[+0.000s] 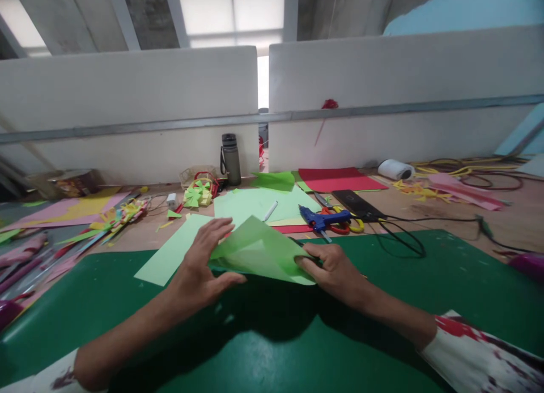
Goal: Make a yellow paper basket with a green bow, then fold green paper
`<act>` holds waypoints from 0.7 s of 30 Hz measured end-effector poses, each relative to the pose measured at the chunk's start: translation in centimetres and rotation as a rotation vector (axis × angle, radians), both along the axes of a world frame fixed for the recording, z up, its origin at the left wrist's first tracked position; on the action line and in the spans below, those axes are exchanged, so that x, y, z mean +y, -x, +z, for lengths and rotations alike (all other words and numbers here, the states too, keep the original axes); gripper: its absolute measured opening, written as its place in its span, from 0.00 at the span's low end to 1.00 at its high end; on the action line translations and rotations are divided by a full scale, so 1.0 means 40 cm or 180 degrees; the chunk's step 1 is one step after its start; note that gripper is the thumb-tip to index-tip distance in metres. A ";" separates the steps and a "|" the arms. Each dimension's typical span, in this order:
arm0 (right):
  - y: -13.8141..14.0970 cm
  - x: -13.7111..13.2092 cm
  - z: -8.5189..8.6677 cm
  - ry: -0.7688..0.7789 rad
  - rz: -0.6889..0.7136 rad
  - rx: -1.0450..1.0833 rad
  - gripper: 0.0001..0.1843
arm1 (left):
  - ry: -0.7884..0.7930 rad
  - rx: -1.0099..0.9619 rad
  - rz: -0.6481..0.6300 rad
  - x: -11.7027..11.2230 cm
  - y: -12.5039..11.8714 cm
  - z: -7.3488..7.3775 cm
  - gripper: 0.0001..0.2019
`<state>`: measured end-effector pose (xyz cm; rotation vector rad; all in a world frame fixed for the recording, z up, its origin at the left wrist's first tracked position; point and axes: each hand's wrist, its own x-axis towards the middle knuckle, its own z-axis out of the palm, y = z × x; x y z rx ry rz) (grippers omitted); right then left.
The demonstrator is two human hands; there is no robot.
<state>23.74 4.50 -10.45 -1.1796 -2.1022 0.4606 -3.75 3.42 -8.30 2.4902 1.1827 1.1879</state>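
A light green paper sheet lies folded over on the dark green cutting mat, its upper flap raised. My left hand rests at the sheet's left edge, fingers stretched out and pressed along the fold. My right hand pinches the sheet's right corner between thumb and fingers. A second pale green sheet lies flat under my left hand, reaching toward the left.
Behind the fold lie more green sheets, a white pen, a blue glue gun, scissors, a black phone with cable and red paper. A grey bottle stands by the white partition. Paper scraps and craft pieces clutter both sides.
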 end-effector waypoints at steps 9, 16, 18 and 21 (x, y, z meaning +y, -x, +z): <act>0.005 0.000 0.018 0.0214 -0.0514 0.0347 0.16 | -0.1474 0.0833 -0.0516 -0.008 -0.008 -0.047 0.12; -0.020 0.011 0.006 0.0776 -0.0322 0.0136 0.16 | -0.0497 0.1265 -0.1322 -0.060 -0.015 -0.038 0.08; -0.024 0.004 0.006 0.0823 -0.0235 -0.0098 0.18 | -0.0125 0.1344 -0.1418 -0.082 -0.023 -0.031 0.08; -0.031 -0.010 0.023 0.0648 -0.0166 -0.0521 0.20 | 0.0215 0.1148 -0.1491 -0.101 -0.040 -0.038 0.06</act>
